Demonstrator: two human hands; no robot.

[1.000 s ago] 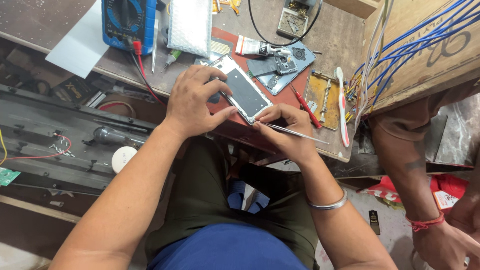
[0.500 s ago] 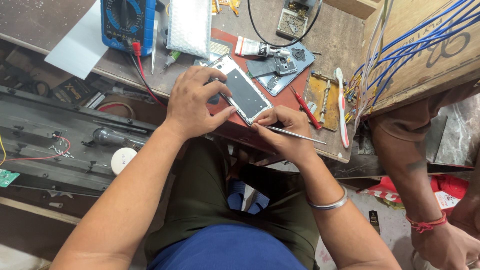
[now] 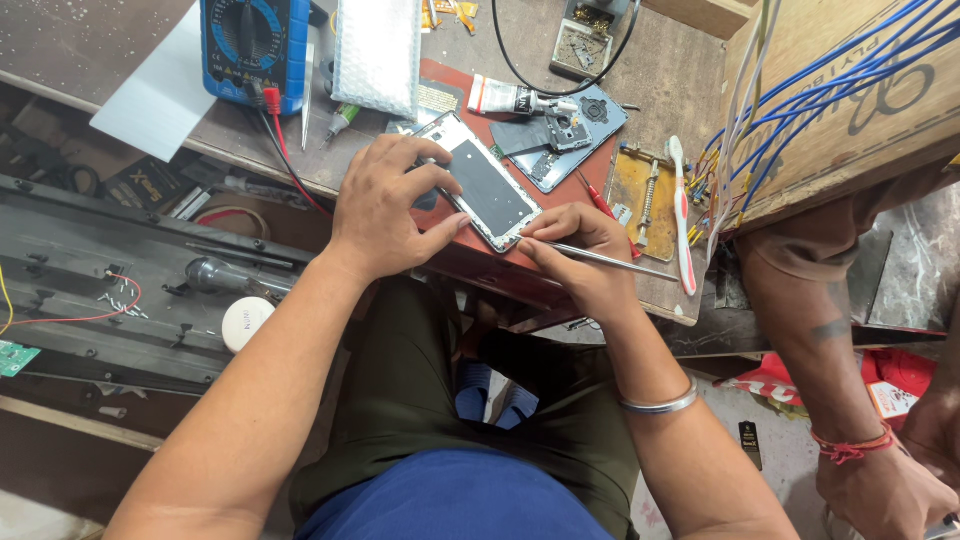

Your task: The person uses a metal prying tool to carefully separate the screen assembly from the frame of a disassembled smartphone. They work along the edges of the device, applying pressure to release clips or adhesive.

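My left hand [image 3: 385, 205] grips an opened phone [image 3: 482, 182] with a white frame, holding it tilted at the near edge of the workbench. My right hand [image 3: 580, 255] pinches a thin metal tool [image 3: 610, 260] like tweezers, its tip hidden at the phone's lower corner. A silver bangle [image 3: 658, 404] circles my right wrist. My thumb presses the phone's near side.
On the bench lie a blue multimeter [image 3: 250, 45] with red lead, a bubble-wrap pouch [image 3: 378, 50], a glue tube [image 3: 515, 97], a phone back cover [image 3: 565, 135], a red screwdriver [image 3: 600, 205] and a toothbrush [image 3: 681, 215]. A wooden box with blue wires [image 3: 840, 95] stands right. Another person's arm [image 3: 840, 370] hangs at right.
The phone has shifted slightly under my left hand; my right hand keeps the tool at the phone's lower corner with little movement.
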